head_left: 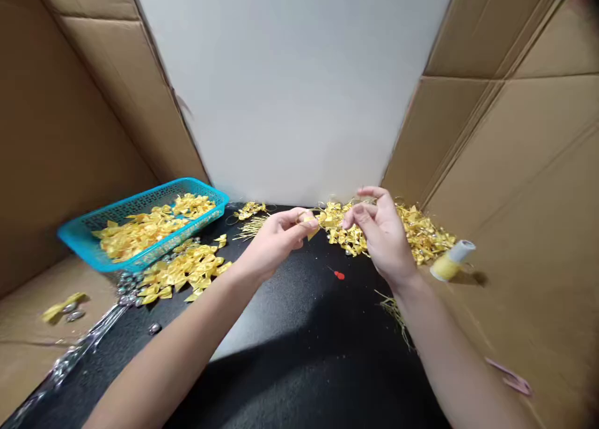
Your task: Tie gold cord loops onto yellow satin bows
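Over the black table, my left hand (292, 226) pinches a yellow ribbon bow (312, 228) between thumb and fingers. Just to its right is my right hand (381, 232), with the index finger held out and the thumb bent against another finger. Whatever is between those fingers, if anything, is too fine to see. Behind and below both hands spreads a heap of yellow bows with thin loops (416, 229). A small red piece with a thin wire tip (339, 275) lies on the table between my forearms.
A blue basket (84, 245) of yellow bows stands at left, with loose bows (196, 267) and silvery beads (128, 285) beside it. Gold ties (253, 227) lie behind my left hand. At right are a yellow thread spool (452, 260), cut strands (395, 310) and a pink tool (512, 378). Cardboard walls surround.
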